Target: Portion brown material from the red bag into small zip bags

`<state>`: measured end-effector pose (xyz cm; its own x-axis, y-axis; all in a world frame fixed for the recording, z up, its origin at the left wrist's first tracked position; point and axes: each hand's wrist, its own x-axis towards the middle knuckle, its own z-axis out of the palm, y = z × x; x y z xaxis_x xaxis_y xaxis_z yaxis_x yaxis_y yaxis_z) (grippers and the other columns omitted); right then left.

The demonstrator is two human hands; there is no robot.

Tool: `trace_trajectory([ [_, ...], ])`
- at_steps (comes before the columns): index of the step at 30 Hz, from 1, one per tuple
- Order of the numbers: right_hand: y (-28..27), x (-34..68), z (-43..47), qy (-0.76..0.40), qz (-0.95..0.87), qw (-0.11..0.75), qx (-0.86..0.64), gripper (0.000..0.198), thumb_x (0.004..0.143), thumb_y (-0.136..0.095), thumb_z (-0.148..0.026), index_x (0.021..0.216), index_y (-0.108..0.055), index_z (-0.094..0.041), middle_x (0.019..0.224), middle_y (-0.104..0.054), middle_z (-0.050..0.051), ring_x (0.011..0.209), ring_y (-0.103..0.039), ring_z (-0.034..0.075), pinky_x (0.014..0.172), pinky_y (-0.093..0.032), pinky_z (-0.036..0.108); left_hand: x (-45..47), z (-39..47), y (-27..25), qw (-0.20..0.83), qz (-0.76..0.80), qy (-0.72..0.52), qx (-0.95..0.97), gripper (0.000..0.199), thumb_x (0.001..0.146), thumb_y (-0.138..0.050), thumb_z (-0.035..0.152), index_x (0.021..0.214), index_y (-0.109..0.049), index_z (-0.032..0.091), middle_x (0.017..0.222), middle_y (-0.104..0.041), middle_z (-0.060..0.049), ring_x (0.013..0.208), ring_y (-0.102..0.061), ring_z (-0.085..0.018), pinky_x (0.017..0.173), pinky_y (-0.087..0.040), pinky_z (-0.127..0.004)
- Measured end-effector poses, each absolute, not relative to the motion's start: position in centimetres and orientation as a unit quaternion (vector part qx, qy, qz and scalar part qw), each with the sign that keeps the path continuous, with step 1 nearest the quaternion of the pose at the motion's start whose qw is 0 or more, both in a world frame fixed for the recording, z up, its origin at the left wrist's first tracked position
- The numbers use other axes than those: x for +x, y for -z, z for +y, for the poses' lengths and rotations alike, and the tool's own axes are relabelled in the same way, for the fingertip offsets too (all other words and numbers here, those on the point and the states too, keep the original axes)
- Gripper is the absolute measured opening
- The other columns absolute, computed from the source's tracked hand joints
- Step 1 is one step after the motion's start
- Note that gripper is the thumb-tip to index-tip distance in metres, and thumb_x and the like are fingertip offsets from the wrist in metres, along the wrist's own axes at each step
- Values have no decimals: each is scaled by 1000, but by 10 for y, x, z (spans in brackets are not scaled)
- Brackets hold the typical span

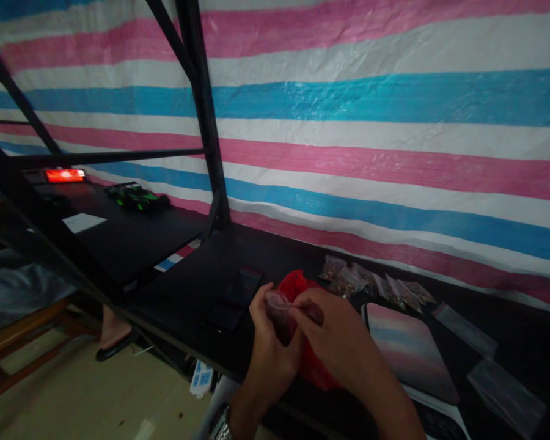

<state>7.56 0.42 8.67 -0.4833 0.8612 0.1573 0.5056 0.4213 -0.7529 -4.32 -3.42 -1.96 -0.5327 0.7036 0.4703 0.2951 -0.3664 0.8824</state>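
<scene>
- Left grip: the left hand (272, 342) is curled around a small clear bag (278, 302), grasping it from below and the side.
- Right grip: thumb and forefinger of the right hand (334, 330) pinch at the bag's upper edge. Contents and exact state of the mouth: cannot tell, too dim.
- Position: the clear bag is above the front part of the desk (174, 293), with a red bag (300, 281) behind and beneath the hands.
- Technique (judgement): steady the lower body in the left grip, without squeezing; let the right fingertips work along the rim from one end. Thin film probably slips or creases, so small, even pinches seem best.
- Risk (judgement): tilting could spill anything loose; staying over the red bag looks sensible.
- Surface: dark. A phone (236, 299) lies left of the hands; a row of filled small bags (346, 282) lies near the wall side; a laptop-like device (410, 348) and a flat clear bag (465, 330) are to the right, another nearer the front edge.
- Room: dim. Striped sheeting (371, 146) behind, black metal frame (206, 110), toy car (137, 197) on a neighbouring surface, sandalled foot (112, 336) on pale floor (73, 391).
</scene>
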Motion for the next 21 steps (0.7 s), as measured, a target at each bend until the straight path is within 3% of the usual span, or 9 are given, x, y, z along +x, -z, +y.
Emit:
trace_trajectory([
  [3, -87, 83, 15, -370, -744, 356, -427, 19, 95, -63, -34, 88, -76, -24, 81, -76, 1, 74, -67, 19, 71, -47, 31, -43, -41, 14, 130, 543, -681, 474, 72, 95, -67, 29, 156, -28, 29, 143, -49, -11, 132, -56, -27, 112, -47, -45],
  [8, -94, 106, 27, -373, -688, 434, -446, 26, 86, -65, -45, 87, -77, -22, 80, -76, 3, 73, -68, 21, 67, -49, 31, -33, -53, 18, 109, 606, -620, 486, 49, 97, -62, 26, 142, -43, 28, 133, -53, -10, 122, -59, -27, 108, -50, -50],
  [14, -100, 138, 32, -275, -684, 447, -506, 28, 80, -64, -47, 79, -77, -23, 79, -77, 5, 74, -67, 24, 70, -47, 36, -17, -47, 22, 115, 627, -552, 537, 27, 94, -62, 23, 121, -58, 26, 121, -56, -8, 113, -65, -26, 98, -56, -47],
  [18, -101, 147, 30, -259, -679, 443, -526, 25, 81, -63, -45, 79, -76, -23, 80, -77, 6, 76, -69, 25, 74, -48, 37, -20, -39, 20, 97, 651, -572, 489, 10, 91, -58, 19, 99, -62, 25, 99, -61, -4, 90, -64, -24, 82, -56, -42],
  [21, -103, 143, 27, -293, -679, 448, -503, 21, 82, -63, -41, 78, -74, -23, 77, -76, 5, 74, -69, 23, 72, -50, 35, -25, -40, 15, 26, 655, -591, 470, 10, 92, -63, 24, 102, -63, 25, 100, -63, -6, 95, -63, -27, 86, -54, -44],
])
